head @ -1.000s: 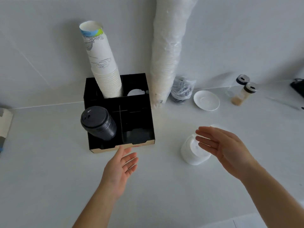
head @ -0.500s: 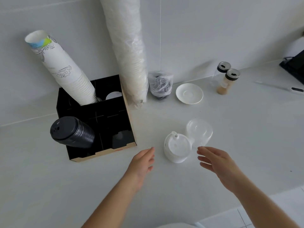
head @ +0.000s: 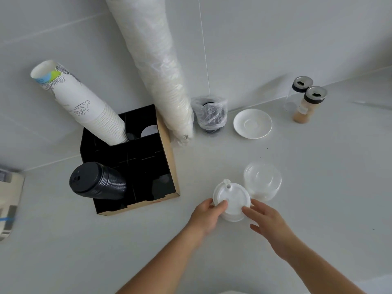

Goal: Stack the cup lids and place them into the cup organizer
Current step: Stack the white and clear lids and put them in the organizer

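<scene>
White sip lids (head: 231, 198), stacked upright on the counter (head: 318, 187) right of the black organizer (head: 167, 149), sit cupped between left hand (head: 206, 215) and spread-fingered right hand (head: 268, 221), clear dome lids (head: 263, 180) just behind.

Two bare forearms enter from the bottom edge, each ending in a bare hand. The left hand (head: 204, 217) and the right hand (head: 268, 222) carry no glove, ring, watch or strap. No sleeve shows behind the fingers (head: 221, 205); both arms are uncovered from the wrist back to the frame edge. The fingers are slender, with short, plain nails where these can be made out.
</scene>
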Tool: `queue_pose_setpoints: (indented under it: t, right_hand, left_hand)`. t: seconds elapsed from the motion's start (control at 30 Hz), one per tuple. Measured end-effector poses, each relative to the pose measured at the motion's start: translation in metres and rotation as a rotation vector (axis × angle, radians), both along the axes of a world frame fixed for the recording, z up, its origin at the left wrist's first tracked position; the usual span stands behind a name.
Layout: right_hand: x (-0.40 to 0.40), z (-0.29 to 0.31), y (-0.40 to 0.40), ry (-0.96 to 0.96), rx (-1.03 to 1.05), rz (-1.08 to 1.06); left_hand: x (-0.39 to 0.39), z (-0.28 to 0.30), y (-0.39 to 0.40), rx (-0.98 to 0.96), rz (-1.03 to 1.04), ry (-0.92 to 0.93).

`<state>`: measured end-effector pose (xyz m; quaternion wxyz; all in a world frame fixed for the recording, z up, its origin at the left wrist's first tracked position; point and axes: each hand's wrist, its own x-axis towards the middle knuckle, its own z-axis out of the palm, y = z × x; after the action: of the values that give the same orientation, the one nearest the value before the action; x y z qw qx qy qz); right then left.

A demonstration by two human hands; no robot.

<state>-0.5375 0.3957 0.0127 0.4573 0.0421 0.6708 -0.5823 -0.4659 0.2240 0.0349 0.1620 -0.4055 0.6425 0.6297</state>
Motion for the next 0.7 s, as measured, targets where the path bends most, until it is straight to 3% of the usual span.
queue_pose_setpoints:
  t: [0.17,0.37,0.7]
  right_hand:
    - [-0.001,0.004,-0.003,-0.042,-0.014,-0.029]
    - [-0.005,0.004,-0.001,-0.131,-0.071,-0.011]
    - [0.005,0.021,-0.021,-0.096,-0.141,-0.023]
  left_hand:
    - [-0.002,-0.003,-0.003,0.052,-0.001,-0.011]
    - [-0.004,-0.007,0.001,0.124,0.163,-0.024]
    - [0.015,0.006,-0.010,0.124,0.328,0.168]
